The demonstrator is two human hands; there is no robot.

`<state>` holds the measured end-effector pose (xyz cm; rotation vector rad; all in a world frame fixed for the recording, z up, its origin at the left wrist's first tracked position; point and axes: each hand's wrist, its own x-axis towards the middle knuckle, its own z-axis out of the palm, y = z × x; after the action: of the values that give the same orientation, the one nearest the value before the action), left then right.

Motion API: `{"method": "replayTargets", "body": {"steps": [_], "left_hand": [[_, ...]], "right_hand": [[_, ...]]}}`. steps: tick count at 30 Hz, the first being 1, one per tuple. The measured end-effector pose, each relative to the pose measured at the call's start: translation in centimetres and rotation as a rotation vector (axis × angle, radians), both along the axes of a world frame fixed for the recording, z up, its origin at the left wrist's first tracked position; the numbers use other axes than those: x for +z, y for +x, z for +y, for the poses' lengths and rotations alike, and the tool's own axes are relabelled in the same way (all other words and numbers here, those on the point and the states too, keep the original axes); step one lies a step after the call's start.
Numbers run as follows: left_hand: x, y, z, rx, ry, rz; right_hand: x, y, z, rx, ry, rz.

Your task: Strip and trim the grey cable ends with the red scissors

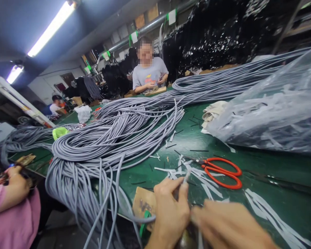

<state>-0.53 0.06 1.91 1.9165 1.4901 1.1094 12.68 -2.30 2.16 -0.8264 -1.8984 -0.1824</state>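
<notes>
Leftmost, a co-worker's pink sleeve [12,214] borders the large hank of grey round plastic-sheathed cables [98,145], which spills over the near edge of the green table [274,204]. One grey cable strand [134,217] runs out of the hank, curves rightward below a small wooden block [145,202], and enters the left hand [171,211]. That hand's thumb and forefinger are pressed together on the strand, whose pale tip [186,177] protrudes above the fingertips. The strand's long axis here runs up and away from the wearer, leaning slightly right. The right hand [230,226] lies just right of the left and is farther from the tip; blur hides whether its fingers are spread or closed. Farther right lie white sheath offcuts [197,174], red-handled scissors [223,173] and a clear plastic bag [274,110] of scraps.
</notes>
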Motion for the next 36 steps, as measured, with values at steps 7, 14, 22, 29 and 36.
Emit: {"method": "replayTargets", "body": {"steps": [7, 14, 22, 29, 36], "left_hand": [[-0.4, -0.2, -0.3, -0.017, 0.003, -0.164], [-0.3, -0.3, -0.3, -0.054, 0.034, -0.141], [-0.2, -0.3, -0.2, -0.041, 0.100, -0.064], [-0.6, -0.7, -0.4, -0.020, 0.176, 0.068], [-1.2, 0.0, -0.9, 0.105, 0.209, 0.108]], "right_hand": [[0.2, 1.2, 2.6, -0.081, -0.277, 0.113], [0.2, 0.9, 2.4, -0.050, -0.359, 0.149], [0.0, 0.7, 2.0, -0.102, -0.137, 0.070], [0.2, 0.4, 2.4, -0.106, -0.169, 0.066], [0.0, 0.5, 2.6, -0.080, 0.010, 0.005]]}}
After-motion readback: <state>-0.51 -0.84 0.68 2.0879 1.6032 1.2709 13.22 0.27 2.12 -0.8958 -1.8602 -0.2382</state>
